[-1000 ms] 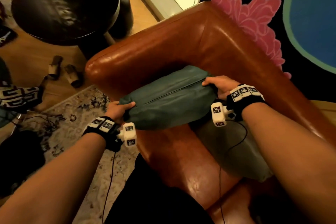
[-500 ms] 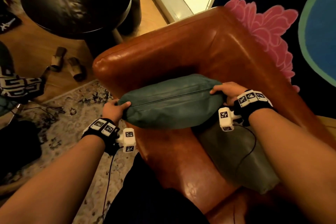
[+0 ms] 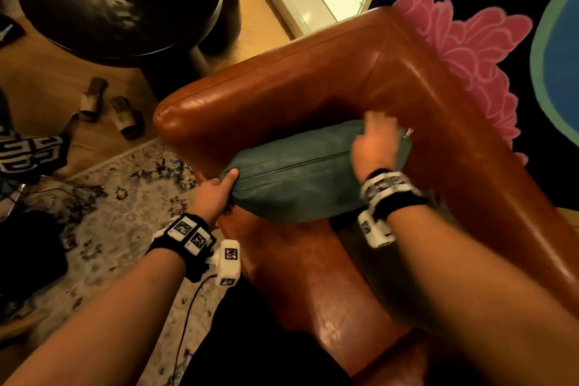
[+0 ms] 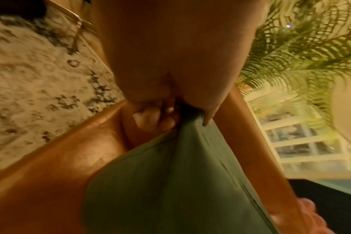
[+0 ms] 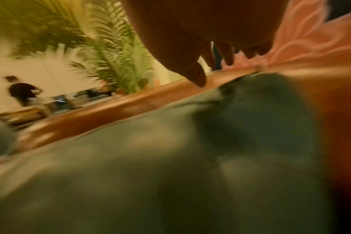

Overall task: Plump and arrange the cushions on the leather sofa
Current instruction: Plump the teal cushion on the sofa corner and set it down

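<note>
A teal green cushion [image 3: 297,172] stands on its edge in the corner of the brown leather sofa [image 3: 282,88], zip seam facing up. My left hand [image 3: 216,191] pinches the cushion's left corner [image 4: 190,126], thumb on top. My right hand [image 3: 376,142] is blurred above the cushion's right end, fingers spread and straight [image 5: 210,55], holding nothing. A second grey-green cushion [image 3: 354,247] lies flat on the seat under my right forearm, mostly hidden.
A round dark table [image 3: 119,0] stands left of the sofa arm, with a pair of sandals [image 3: 109,106] on the wood floor. A patterned rug [image 3: 109,213] lies to the left. A pink flower-shaped rug [image 3: 463,41] lies behind the sofa back.
My right hand has let go of the cushion's right end and lifted over its top, fingers spread. The left hand still holds the left corner.
</note>
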Tool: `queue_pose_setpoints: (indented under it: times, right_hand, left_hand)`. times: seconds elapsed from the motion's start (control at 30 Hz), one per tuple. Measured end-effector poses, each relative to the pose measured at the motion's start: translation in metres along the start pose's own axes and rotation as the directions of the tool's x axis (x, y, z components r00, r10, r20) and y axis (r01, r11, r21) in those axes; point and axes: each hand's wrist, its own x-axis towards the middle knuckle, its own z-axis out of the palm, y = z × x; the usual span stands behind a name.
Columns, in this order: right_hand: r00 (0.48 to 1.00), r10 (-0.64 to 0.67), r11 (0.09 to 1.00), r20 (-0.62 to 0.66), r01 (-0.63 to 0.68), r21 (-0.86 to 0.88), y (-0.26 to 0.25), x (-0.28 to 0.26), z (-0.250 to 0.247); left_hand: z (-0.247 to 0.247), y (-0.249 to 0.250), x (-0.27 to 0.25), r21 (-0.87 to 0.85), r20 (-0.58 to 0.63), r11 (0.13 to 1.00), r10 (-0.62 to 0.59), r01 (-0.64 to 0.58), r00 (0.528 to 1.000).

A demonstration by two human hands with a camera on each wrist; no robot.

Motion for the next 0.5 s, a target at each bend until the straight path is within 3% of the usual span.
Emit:
queue_pose_setpoints:
  times: [0.03,0.1,0.13,0.17,0.23,0.33,0.5]
  right_hand:
    - [0.985,-0.172,0.983,0.015,0.170,0.065,-0.030,-0.020,0.017]
    - [0.849,-0.511,0.857,0.135,0.490,0.161,-0.097,-0.070,0.045]
    - [0.761,-0.615,0.789,0.207,0.587,0.182,-0.119,-0.093,0.057]
    - [0.715,-0.657,0.753,0.239,0.631,0.185,-0.130,-0.110,0.066]
    - [0.722,-0.653,0.755,0.228,0.645,0.117,-0.119,-0.109,0.084]
    - [0.745,-0.618,0.741,0.251,0.659,-0.129,-0.062,-0.067,0.101]
    - [0.933,-0.326,0.896,0.152,0.356,-0.265,0.014,0.001,0.081]
  left_hand:
    - [0.008,0.003,-0.003,-0.014,0.004,0.999,0.033,-0.033,0.999]
    - [0.019,0.001,-0.003,-0.035,0.008,0.995,0.097,-0.096,0.995]
    - [0.021,-0.003,0.000,-0.034,0.011,0.992,0.119,-0.118,0.993]
    - [0.020,-0.008,0.002,-0.017,0.018,0.991,0.132,-0.132,0.991]
    - [0.007,-0.017,0.005,0.006,0.047,0.990,0.143,-0.143,0.989]
    - [-0.015,-0.028,0.010,-0.025,0.094,0.992,0.129,-0.127,0.987]
    - [-0.024,-0.026,0.017,0.005,0.172,0.989,0.147,-0.150,0.974]
